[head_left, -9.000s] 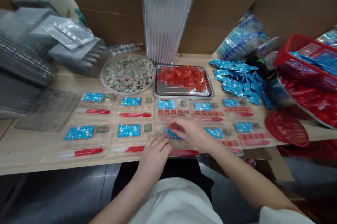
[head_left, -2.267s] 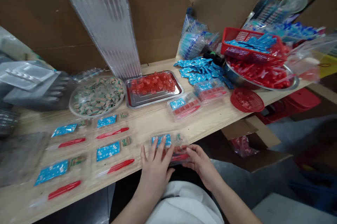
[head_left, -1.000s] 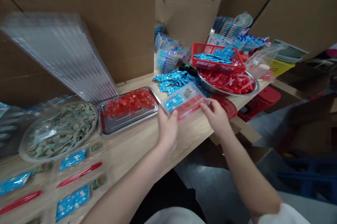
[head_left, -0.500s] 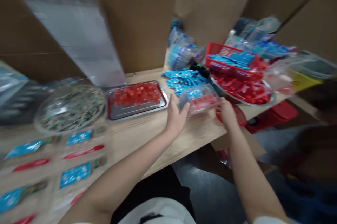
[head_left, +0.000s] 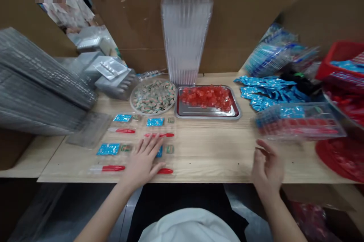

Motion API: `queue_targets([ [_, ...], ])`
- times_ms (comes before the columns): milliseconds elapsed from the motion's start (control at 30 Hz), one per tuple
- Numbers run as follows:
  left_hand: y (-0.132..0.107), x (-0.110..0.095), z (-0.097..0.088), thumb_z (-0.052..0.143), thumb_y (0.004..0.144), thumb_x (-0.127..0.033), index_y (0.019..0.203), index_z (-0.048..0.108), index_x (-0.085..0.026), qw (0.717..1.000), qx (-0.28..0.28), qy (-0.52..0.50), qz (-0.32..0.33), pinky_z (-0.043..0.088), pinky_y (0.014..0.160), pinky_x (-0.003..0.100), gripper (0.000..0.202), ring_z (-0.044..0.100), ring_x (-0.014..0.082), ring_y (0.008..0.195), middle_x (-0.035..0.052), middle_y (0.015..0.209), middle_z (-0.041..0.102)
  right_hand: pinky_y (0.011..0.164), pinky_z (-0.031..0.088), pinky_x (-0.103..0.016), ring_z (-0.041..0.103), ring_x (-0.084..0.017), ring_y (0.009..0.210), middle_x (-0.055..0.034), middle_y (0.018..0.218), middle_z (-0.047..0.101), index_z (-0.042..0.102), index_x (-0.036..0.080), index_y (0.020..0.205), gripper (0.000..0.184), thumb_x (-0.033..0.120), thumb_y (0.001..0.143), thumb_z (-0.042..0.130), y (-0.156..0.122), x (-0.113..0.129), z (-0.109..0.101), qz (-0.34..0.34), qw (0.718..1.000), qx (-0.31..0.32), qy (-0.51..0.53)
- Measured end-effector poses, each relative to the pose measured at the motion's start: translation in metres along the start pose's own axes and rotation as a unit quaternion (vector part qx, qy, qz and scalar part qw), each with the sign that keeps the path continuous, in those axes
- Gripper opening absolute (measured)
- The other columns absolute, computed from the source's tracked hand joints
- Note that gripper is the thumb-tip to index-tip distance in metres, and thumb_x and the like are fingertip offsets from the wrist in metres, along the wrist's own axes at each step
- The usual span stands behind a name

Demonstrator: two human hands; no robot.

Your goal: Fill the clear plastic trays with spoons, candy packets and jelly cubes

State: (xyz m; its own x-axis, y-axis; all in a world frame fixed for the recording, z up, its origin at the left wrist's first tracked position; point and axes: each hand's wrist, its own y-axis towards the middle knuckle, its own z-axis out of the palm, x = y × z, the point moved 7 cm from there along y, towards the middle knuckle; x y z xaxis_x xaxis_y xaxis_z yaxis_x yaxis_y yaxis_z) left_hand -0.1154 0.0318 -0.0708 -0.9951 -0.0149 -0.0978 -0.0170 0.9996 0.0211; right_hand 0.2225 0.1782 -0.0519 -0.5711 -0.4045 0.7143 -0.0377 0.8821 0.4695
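Four clear trays (head_left: 122, 124) are lying in two rows on the left part of the table (head_left: 216, 139). We are finding the left hand (head_left: 143, 160) spread palm-down over the near right tray (head_left: 170, 160) of the group, fingers fanning toward its blue packet (head_left: 159, 152); whether they are pressing or only hovering, we cannot tell. The right hand (head_left: 267, 166) is curling loosely on the near right side of the scene, just short of some filled trays (head_left: 308, 113); we are seeing nothing in it, and blur is hiding whether its fingertips are meeting.

Risks we are noting: a dragging left palm could be skewing that light tray, which is sitting close to the table's near edge, or lifting the red stick (head_left: 165, 171) out of place. A careless sweep of the right hand could be knocking the filled trays into the loose blue packets (head_left: 270, 90) beyond.

Orientation: the near right tray is stretching left to right along its long axis, roughly parallel to the near edge. Its red stick is running the same way, one end pointing right, the other hiding under the hand. The filled trays are also lying lengthwise left to right.
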Motion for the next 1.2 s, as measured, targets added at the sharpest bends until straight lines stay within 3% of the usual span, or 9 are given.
queue_targets([
  [233, 0.006, -0.045, 0.008, 0.046, 0.084, -0.049, 0.142, 0.029, -0.020, 0.999, -0.047, -0.019, -0.020, 0.023, 0.109, 0.052, 0.068, 0.021, 0.0319, 0.138, 0.0103, 0.150, 0.025, 0.080, 0.049, -0.042, 0.054, -0.024, 0.099, -0.0117, 0.111, 0.056, 0.050, 0.022, 0.116, 0.029, 0.025, 0.087, 0.044, 0.014, 0.051, 0.057, -0.075, 0.989, 0.130, 0.000],
  [533, -0.006, -0.053, 0.010, 0.051, 0.081, -0.049, 0.143, 0.026, -0.026, 0.998, -0.027, -0.052, -0.036, 0.027, 0.108, 0.050, 0.071, 0.020, 0.0299, 0.138, 0.0032, 0.151, 0.025, 0.086, 0.047, -0.046, 0.052, -0.025, 0.105, -0.0103, 0.111, 0.055, 0.050, 0.024, 0.115, 0.029, 0.021, 0.087, 0.043, -0.001, 0.044, 0.123, -0.103, 0.958, 0.268, 0.011],
  [700, 0.012, -0.065, 0.005, 0.054, 0.079, -0.050, 0.142, 0.028, -0.027, 0.994, -0.040, -0.103, -0.008, 0.026, 0.108, 0.050, 0.071, 0.023, 0.0294, 0.137, 0.0042, 0.148, 0.033, 0.089, 0.046, -0.047, 0.052, -0.025, 0.107, -0.0100, 0.113, 0.054, 0.050, 0.024, 0.115, 0.030, 0.021, 0.086, 0.044, -0.002, 0.040, 0.132, -0.093, 0.958, 0.271, 0.009],
  [800, 0.053, -0.022, -0.029, 0.047, 0.087, -0.040, 0.136, 0.039, -0.025, 0.983, -0.127, -0.131, -0.026, 0.035, 0.103, 0.047, 0.052, 0.039, 0.0268, 0.128, 0.0087, 0.137, 0.047, 0.088, 0.047, -0.047, 0.052, -0.026, 0.106, -0.0097, 0.113, 0.055, 0.050, 0.024, 0.116, 0.031, 0.021, 0.086, 0.044, 0.003, 0.032, 0.125, -0.081, 0.965, 0.251, 0.002],
  [867, 0.089, 0.038, -0.064, 0.040, 0.090, -0.031, 0.129, 0.046, -0.021, 0.959, -0.220, -0.139, -0.111, 0.039, 0.099, 0.041, 0.040, 0.049, 0.0230, 0.117, 0.0110, 0.125, 0.056, 0.087, 0.047, -0.047, 0.054, -0.026, 0.103, -0.0096, 0.110, 0.056, 0.051, 0.024, 0.114, 0.030, 0.021, 0.085, 0.044, 0.005, 0.025, 0.119, -0.075, 0.969, 0.233, -0.004],
  [933, 0.130, 0.099, -0.096, 0.040, 0.090, -0.029, 0.126, 0.048, -0.017, 0.935, -0.284, -0.097, -0.191, 0.037, 0.099, 0.043, 0.039, 0.048, 0.0252, 0.117, 0.0130, 0.124, 0.056, 0.086, 0.048, -0.046, 0.055, -0.025, 0.101, -0.0096, 0.107, 0.057, 0.052, 0.023, 0.112, 0.028, 0.021, 0.085, 0.044, 0.006, 0.021, 0.115, -0.073, 0.973, 0.220, -0.005],
  [1000, 0.170, 0.147, -0.115, 0.046, 0.086, -0.029, 0.123, 0.049, -0.010, 0.925, -0.273, -0.036, -0.261, 0.036, 0.097, 0.046, 0.042, 0.045, 0.0305, 0.118, 0.0184, 0.125, 0.053, 0.084, 0.049, -0.045, 0.056, -0.025, 0.100, -0.0098, 0.106, 0.058, 0.053, 0.022, 0.111, 0.028, 0.019, 0.085, 0.043, 0.005, 0.019, 0.112, -0.071, 0.974, 0.214, -0.002],
  [1100, 0.212, 0.175, -0.123, 0.050, 0.081, -0.028, 0.103, 0.061, -0.008, 0.943, -0.204, -0.013, -0.261, 0.040, 0.090, 0.044, 0.031, 0.051, 0.0326, 0.109, 0.0196, 0.110, 0.061, 0.083, 0.049, -0.043, 0.056, -0.024, 0.100, -0.0095, 0.107, 0.058, 0.053, 0.022, 0.111, 0.029, 0.017, 0.084, 0.044, 0.003, 0.022, 0.105, -0.073, 0.978, 0.195, 0.002],
  [1200, 0.202, 0.165, -0.132, 0.044, 0.084, -0.027, 0.095, 0.064, -0.012, 0.944, -0.214, -0.017, -0.251, 0.044, 0.084, 0.042, 0.027, 0.057, 0.0312, 0.099, 0.0163, 0.100, 0.065, 0.083, 0.049, -0.042, 0.057, -0.023, 0.099, -0.0088, 0.105, 0.059, 0.053, 0.022, 0.110, 0.029, 0.015, 0.084, 0.043, 0.001, 0.022, 0.097, -0.078, 0.981, 0.178, 0.002],
])
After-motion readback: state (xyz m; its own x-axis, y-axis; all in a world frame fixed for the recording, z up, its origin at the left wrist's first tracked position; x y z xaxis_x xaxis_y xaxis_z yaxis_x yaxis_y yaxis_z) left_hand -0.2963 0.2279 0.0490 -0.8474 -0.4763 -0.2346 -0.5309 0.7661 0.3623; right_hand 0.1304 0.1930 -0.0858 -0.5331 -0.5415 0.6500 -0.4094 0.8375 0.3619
